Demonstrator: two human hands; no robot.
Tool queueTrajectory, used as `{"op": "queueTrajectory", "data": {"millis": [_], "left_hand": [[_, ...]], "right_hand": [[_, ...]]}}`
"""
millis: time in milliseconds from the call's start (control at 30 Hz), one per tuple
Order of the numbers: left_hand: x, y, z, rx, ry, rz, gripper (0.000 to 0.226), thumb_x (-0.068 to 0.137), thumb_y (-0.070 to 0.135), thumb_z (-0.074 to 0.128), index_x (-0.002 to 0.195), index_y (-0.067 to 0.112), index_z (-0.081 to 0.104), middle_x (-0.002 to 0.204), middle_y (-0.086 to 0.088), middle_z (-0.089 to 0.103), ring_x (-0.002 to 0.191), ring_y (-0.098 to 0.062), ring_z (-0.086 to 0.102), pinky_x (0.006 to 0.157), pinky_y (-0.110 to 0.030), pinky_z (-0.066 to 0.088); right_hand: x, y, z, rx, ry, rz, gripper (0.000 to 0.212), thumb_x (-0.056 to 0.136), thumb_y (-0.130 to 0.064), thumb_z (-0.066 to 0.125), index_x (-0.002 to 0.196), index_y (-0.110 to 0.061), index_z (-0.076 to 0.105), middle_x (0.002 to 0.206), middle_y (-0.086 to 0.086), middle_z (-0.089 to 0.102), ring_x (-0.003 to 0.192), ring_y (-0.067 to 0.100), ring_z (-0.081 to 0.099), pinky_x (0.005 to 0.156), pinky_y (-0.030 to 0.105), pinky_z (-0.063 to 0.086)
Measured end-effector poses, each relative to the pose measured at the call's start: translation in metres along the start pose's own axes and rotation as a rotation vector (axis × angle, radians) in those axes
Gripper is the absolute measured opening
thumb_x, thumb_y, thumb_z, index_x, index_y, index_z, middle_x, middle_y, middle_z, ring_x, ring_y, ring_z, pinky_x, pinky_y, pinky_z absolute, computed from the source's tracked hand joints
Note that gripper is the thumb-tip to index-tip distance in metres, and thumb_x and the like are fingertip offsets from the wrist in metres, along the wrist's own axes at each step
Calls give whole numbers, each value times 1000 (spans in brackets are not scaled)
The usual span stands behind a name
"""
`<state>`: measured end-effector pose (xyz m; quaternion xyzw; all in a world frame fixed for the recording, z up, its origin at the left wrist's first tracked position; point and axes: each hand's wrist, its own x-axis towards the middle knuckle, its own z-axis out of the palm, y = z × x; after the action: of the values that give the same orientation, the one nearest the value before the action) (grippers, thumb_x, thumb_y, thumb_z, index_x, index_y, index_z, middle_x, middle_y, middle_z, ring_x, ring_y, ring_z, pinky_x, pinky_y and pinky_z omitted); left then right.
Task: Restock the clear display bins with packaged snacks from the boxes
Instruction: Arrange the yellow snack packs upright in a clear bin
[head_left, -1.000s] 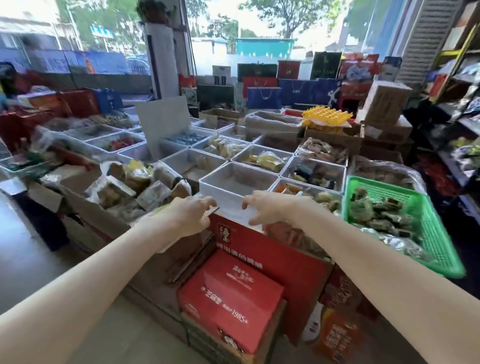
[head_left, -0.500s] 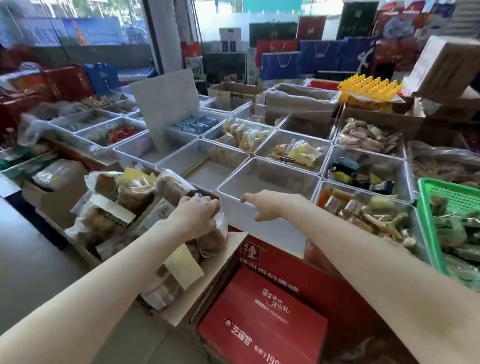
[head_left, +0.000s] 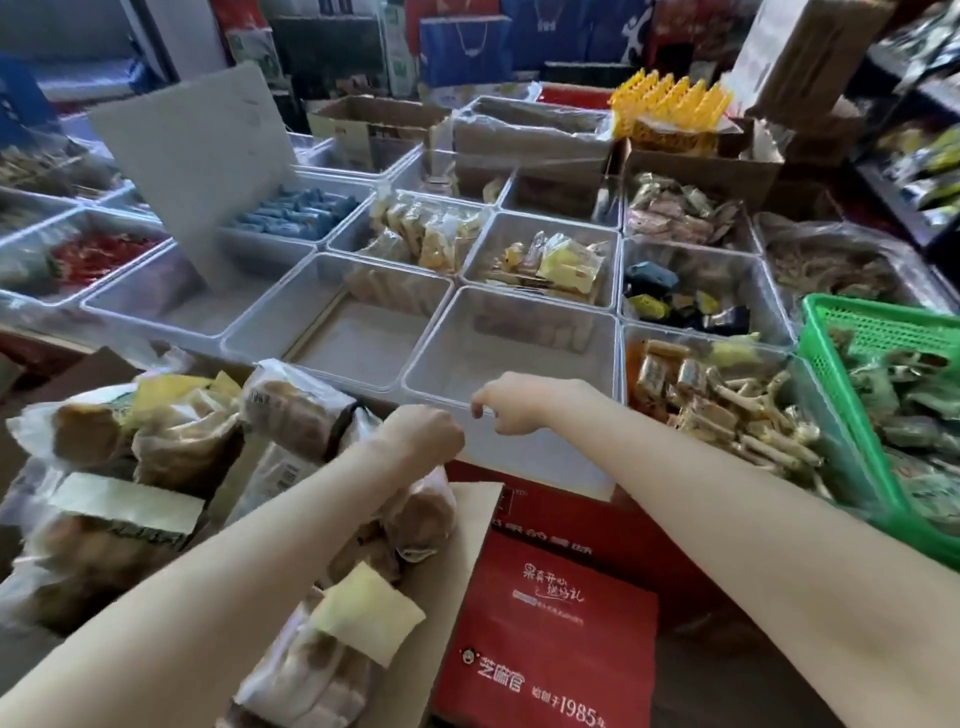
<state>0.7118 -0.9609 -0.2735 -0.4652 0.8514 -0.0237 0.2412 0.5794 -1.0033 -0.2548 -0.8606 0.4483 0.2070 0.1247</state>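
Both hands at the near edge of the display, one on a snack bag and one on an empty clear bin.

We find the left hand (head_left: 423, 434) with fingers curled down onto a clear bag of brown snacks (head_left: 415, 512); we judge it gripping the bag's top, though the fingertips are hidden. The bag hangs over the flap of the open cardboard box (head_left: 452, 545) at near left, which holds more such bags. We see the right hand (head_left: 511, 408) pinching the near rim of the empty clear bin (head_left: 519, 343), fingers bent over the edge. To the right of that bin sits a bin of wrapped sticks (head_left: 727, 405), then a green basket (head_left: 852, 374). Below the bin lies a red carton (head_left: 550, 634).
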Motion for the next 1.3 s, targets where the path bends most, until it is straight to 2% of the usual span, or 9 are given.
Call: {"op": "queueTrajectory", "data": {"millis": [200, 467, 600, 733, 833, 933, 1067, 1200, 1300], "left_hand": [[3, -15, 12, -39, -220, 156, 51, 85, 32, 63, 132, 19, 48, 127, -5, 48, 117, -24, 50, 91, -33, 44], [17, -27, -12, -55, 8, 65, 30, 91, 35, 49, 102, 12, 65, 101, -3, 65, 90, -21, 61, 68, -28, 42], [20, -61, -49, -445, 182, -77, 28, 89, 27, 50, 82, 9, 70, 69, 1, 63, 68, -18, 58, 67, -27, 45], [24, -92, -73, -889, 296, -268, 31, 91, 19, 49, 66, 11, 64, 41, 9, 57, 41, 2, 51, 50, -17, 43], [27, -95, -77, -1357, 335, -414, 29, 93, 18, 48, 67, 13, 59, 41, 7, 59, 34, 3, 53, 43, -11, 45], [28, -89, -78, -1555, 343, -525, 28, 94, 22, 48, 68, 12, 56, 52, 1, 63, 35, 0, 56, 51, -17, 48], [28, -76, -78, -1630, 300, -617, 27, 91, 21, 49, 67, 11, 57, 42, 2, 60, 34, -3, 55, 57, -21, 44], [24, -70, -74, -1654, 220, -605, 20, 89, 17, 48, 72, 11, 57, 57, -1, 67, 46, -6, 62, 61, -21, 46], [24, -79, -74, -1551, 514, -590, 7, 91, 10, 50, 91, 9, 56, 86, -10, 64, 69, -17, 61, 61, -24, 52]], "right_hand": [[5, -14, 5, 74, -50, 20, 35, 94, -14, 48, 128, -12, 53, 126, 9, 55, 115, 26, 51, 90, 32, 42], [2, -6, 6, 248, -59, 116, 27, 92, -16, 48, 117, -15, 59, 114, 6, 60, 99, 23, 61, 87, 36, 51], [-6, 14, -14, 605, 100, 147, 24, 93, -1, 36, 83, -12, 55, 77, 2, 57, 64, 10, 57, 60, 23, 49], [-19, 48, -36, 1033, 379, 225, 19, 95, -6, 45, 103, -3, 62, 78, 6, 59, 68, 16, 59, 67, 28, 54], [-37, 59, -42, 1318, 490, 205, 23, 98, -23, 46, 97, -6, 61, 76, 4, 56, 65, 15, 54, 59, 23, 51], [-56, 68, -47, 1536, 526, 105, 32, 96, -38, 46, 91, -10, 62, 77, 1, 62, 69, 14, 60, 66, 26, 53], [-61, 71, -50, 1288, 515, 79, 25, 86, -23, 67, 106, -9, 60, 87, -1, 63, 79, 13, 60, 63, 20, 52], [-52, 71, -56, 931, 616, 147, 19, 76, -13, 75, 91, -10, 64, 87, 4, 64, 86, 21, 60, 75, 32, 49], [-43, 67, -68, 722, 714, 284, 9, 81, -15, 66, 82, -11, 58, 80, 3, 57, 79, 20, 54, 67, 31, 42]]}}
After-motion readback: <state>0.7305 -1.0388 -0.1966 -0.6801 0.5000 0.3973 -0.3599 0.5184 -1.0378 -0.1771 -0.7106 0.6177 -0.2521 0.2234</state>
